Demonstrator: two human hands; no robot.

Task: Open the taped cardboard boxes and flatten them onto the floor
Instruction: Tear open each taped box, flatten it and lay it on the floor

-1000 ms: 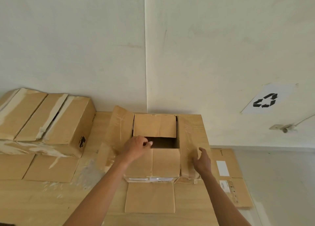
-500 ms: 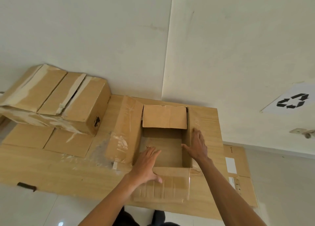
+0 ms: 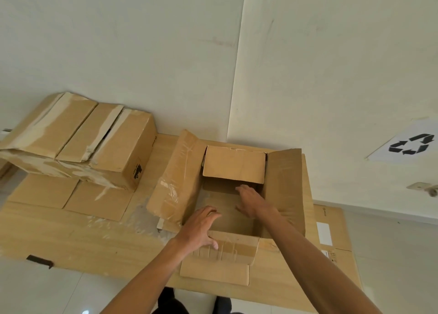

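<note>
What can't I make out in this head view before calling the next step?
Head view:
- Open box floor: partly covered by the right hand and forearm; the far flap shades the back corner.
- Taped box: left end cut off by the frame edge; its side print is too small to read.
- Floor cardboard label: too small to read.

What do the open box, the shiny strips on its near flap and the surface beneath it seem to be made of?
The open box looks like brown cardboard, matte, creased at its folds. The strips on its near flap look like clear plastic tape: glossy and wrinkled. The surface beneath shows pale wood grain, smooth; solid wood or laminate, I cannot tell.
</note>
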